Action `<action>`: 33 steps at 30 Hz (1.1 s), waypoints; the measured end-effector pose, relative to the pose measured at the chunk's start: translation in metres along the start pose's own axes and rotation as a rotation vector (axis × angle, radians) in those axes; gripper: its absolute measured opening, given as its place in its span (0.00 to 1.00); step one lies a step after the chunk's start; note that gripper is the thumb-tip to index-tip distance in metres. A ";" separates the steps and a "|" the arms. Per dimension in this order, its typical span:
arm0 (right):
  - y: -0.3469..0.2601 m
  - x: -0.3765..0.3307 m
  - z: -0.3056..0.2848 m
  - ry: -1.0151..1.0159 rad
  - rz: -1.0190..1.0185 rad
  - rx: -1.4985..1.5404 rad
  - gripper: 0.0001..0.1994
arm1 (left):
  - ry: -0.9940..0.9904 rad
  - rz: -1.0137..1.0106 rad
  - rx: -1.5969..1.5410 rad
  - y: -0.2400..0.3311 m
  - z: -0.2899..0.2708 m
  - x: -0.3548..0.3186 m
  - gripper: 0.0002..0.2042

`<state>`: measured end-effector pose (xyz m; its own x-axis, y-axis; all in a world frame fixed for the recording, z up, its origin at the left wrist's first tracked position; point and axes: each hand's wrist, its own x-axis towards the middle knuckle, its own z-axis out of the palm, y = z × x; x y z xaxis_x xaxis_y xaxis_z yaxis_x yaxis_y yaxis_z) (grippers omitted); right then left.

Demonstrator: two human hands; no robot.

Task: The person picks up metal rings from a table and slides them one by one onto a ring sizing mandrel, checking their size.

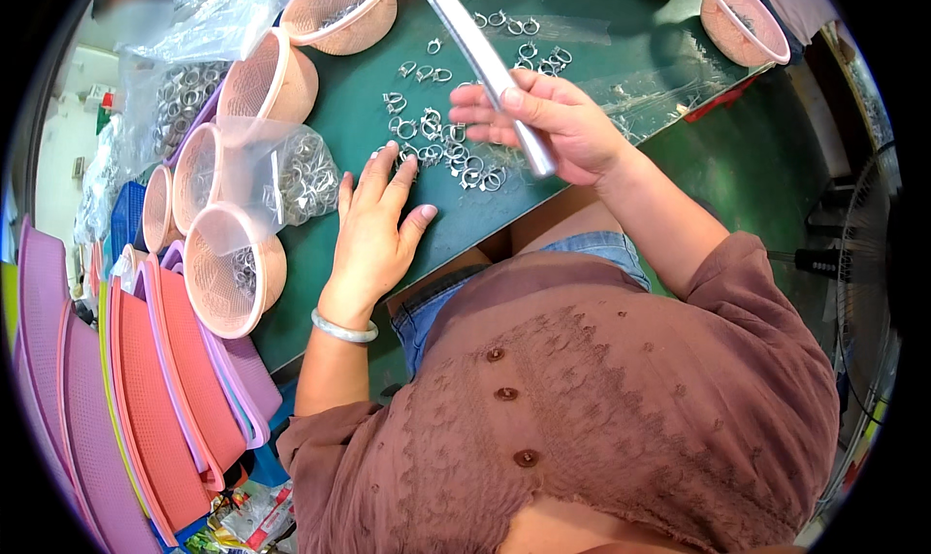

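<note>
My right hand [574,132] grips a long tapered metal ring mandrel [482,57] near its thick end, thumb across the top and the other fingers partly stretched out beneath it. The mandrel slants up and to the left, over the green tabletop [354,88]. My left hand [371,226] lies open on the table with its fingers spread, the tips at the edge of a loose cluster of silver-coloured rings [431,124]. More rings [550,61] lie scattered farther back. Left of that hand sits a clear plastic bag of rings [305,178].
Pink mesh baskets [267,297] line the left side, some with rings inside. Another pink basket [713,30] stands at the far right. Stacked purple and coral baskets [160,399] are at lower left. A large fan [853,273] is at the right.
</note>
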<state>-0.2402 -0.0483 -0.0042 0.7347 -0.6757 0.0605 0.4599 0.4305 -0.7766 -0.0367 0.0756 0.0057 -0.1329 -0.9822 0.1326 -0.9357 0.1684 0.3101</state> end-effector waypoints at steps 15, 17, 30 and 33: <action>0.019 0.012 0.016 -0.011 0.138 -0.056 0.21 | 0.086 0.070 -0.048 0.006 0.003 -0.008 0.15; 0.022 0.012 0.008 0.021 0.088 -0.048 0.21 | 0.131 0.070 -0.062 0.006 0.001 -0.008 0.14; 0.019 0.014 0.014 0.041 0.058 -0.149 0.19 | 0.194 0.023 -0.043 0.003 0.005 0.006 0.13; 0.010 0.013 0.019 0.018 0.003 -0.067 0.19 | 0.230 0.012 -0.084 0.000 0.005 0.003 0.11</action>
<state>-0.2170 -0.0415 0.0004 0.7265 -0.6855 0.0473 0.4231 0.3921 -0.8169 -0.0383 0.0727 0.0016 -0.0571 -0.9369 0.3448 -0.9028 0.1959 0.3829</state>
